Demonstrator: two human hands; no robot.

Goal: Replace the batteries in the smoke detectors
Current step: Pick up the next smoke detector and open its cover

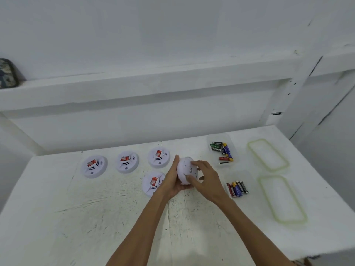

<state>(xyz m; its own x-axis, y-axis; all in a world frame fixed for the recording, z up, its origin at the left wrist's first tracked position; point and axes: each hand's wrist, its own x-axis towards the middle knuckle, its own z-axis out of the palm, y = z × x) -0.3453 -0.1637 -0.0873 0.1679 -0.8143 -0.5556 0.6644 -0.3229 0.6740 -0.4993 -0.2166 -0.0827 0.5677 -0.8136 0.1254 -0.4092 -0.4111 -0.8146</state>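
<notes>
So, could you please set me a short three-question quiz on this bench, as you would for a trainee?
1. How many smoke detectors lie flat on the table, leaving out the lifted detector?
2. True or false: the left grip and the right grip both hold the lifted detector.
3. Where do the two green-rimmed lids lie? A) on the battery containers; B) on the table, right of the containers; C) left of the detectors.
Key: 1. four; 2. true; 3. B.
</notes>
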